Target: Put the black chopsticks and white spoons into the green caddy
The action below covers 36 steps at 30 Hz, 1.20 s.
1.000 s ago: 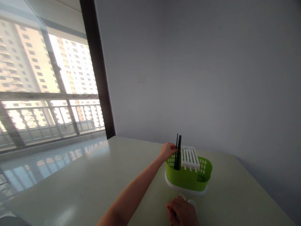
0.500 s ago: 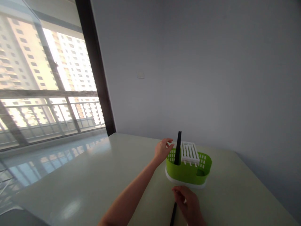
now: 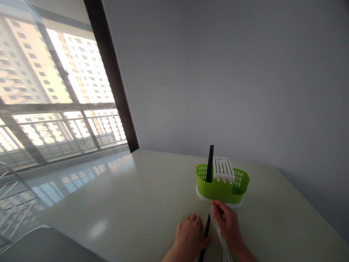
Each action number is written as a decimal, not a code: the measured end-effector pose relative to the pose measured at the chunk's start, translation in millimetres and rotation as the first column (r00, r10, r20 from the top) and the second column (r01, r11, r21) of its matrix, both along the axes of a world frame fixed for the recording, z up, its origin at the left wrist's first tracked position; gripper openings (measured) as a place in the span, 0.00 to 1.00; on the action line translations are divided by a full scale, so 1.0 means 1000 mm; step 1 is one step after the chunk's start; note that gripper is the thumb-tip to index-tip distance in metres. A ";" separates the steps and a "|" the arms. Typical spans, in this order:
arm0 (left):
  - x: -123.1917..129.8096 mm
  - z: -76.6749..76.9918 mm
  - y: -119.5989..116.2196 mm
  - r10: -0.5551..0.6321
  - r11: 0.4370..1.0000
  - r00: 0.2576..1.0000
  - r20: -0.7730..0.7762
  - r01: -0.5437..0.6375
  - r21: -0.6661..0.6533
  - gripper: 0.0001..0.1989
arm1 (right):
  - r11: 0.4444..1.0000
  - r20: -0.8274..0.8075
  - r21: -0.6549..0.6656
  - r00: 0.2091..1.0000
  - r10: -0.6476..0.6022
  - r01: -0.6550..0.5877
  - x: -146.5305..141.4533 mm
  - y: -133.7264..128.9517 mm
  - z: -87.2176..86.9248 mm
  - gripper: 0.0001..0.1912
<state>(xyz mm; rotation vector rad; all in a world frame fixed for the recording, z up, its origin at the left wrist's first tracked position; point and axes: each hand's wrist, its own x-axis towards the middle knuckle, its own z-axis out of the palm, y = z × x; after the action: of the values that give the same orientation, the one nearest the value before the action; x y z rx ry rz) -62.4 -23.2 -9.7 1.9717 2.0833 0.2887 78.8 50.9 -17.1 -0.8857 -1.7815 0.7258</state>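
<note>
Lying at seven o'clock from the green basket, the left hand is curling its fingers and reaching its thumb to a black stick; whether it is gripping, I cannot tell. At six o'clock, the right hand is bending its fingers over the white utensils, their hold unclear. Dark sticks are leaning inside the basket's ten o'clock end, beside a white rack. Everything is sitting on the pale table.

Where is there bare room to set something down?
The pale table is bare left of the left hand and the green plastic basket, and right of that basket. Crowded in front of it: left hand, right hand, black stick, long white utensils.
</note>
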 end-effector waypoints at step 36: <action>-0.020 0.049 0.012 -0.022 0.933 0.738 0.674 -0.228 0.280 0.06 | 0.948 0.428 0.180 0.889 0.166 -0.264 -0.023 -0.017 -0.018 0.05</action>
<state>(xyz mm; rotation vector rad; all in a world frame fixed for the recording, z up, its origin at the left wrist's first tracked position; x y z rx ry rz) -82.0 -11.5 39.4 1.5460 1.7175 1.2685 55.6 33.5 -34.7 -0.7183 -2.3156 0.4732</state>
